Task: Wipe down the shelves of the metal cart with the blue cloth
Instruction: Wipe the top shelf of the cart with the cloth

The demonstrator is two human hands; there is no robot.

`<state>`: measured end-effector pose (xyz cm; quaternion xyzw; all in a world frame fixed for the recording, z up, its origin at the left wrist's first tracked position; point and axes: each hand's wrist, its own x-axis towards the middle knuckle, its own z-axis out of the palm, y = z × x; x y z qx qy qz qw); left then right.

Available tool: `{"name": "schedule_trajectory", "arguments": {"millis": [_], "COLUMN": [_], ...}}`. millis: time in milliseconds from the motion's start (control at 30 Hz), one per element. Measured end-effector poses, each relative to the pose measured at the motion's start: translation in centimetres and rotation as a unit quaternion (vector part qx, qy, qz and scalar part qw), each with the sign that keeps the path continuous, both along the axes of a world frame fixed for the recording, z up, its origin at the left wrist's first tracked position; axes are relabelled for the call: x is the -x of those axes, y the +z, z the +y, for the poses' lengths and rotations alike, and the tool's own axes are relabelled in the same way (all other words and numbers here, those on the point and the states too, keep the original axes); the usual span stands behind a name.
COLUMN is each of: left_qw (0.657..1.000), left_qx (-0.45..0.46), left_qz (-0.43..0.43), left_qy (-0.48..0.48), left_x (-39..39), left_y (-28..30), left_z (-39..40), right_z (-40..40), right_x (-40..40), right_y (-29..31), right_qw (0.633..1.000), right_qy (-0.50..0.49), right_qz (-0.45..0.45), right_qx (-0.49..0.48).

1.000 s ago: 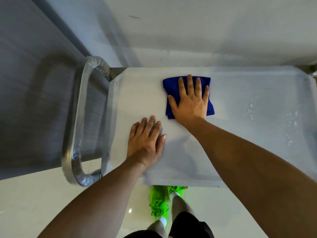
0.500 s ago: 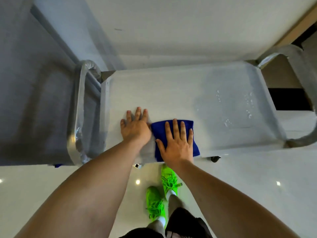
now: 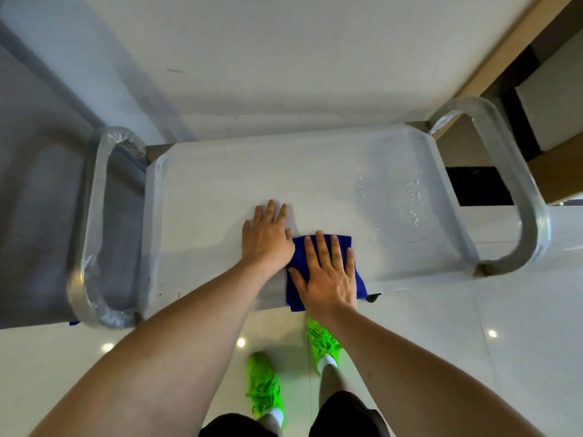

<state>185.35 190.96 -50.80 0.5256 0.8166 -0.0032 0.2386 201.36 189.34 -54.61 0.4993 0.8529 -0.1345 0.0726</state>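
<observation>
A: Head view, item one: folded square blue cloth (image 3: 325,272). Location?

B: Flat on the top shelf of the silver metal cart (image 3: 220,190), at the near edge, a little right of centre. Its near portion overhangs the shelf lip slightly.

A: Item two: right hand (image 3: 328,279). Position relative to the cloth?

B: Palm down on top of it. Fingers (image 3: 321,250) straight and slightly spread, pointing away from the person, tips just short of the cloth's far edge. Thumb lies across the cloth's left part. Nothing curled round the fabric; the hand presses it flat, no pinch.

A: Item three: left hand (image 3: 266,238).

B: Flat on the bare shelf, just beside the cloth on its left. Fingers straight, close together, holding nothing. The thumb side meets the cloth's upper left corner; whether it overlaps the fabric cannot be told.

A: Shelf condition?

B: Scattered water droplets (image 3: 413,200) on the right part, well apart from the cloth.

A: Cart fittings?

B: One looped tubular metal handle at the left end (image 3: 91,228), another at the right end (image 3: 517,197), both wrapped in clear film.

A: Surroundings?

B: Glossy white tiled floor (image 3: 473,342); two bright green laced shoes (image 3: 263,386) below the shelf edge.
</observation>
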Motion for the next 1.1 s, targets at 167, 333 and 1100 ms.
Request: {"name": "schedule_trajectory", "arguments": {"millis": [167, 333, 1100], "left_qw": [0.999, 0.994, 0.991], "left_qx": [-0.001, -0.033, -0.051], "left_qz": [0.033, 0.035, 0.088], "left_qy": [0.030, 0.096, 0.090], "left_x": [-0.6, -0.7, -1.3], "left_y": [-1.5, -3.7, -6.0], "left_z": [2.1, 2.5, 2.1], "right_z": [4.7, 10.3, 19.7], "right_x": [0.7, 1.9, 7.6], "right_y": [-0.3, -0.9, -1.7], "right_qw": [1.000, 0.998, 0.997], "right_qy": [-0.002, 0.035, 0.039], "right_qz": [0.017, 0.038, 0.042], "right_qx": [-0.003, -0.026, -0.048]}}
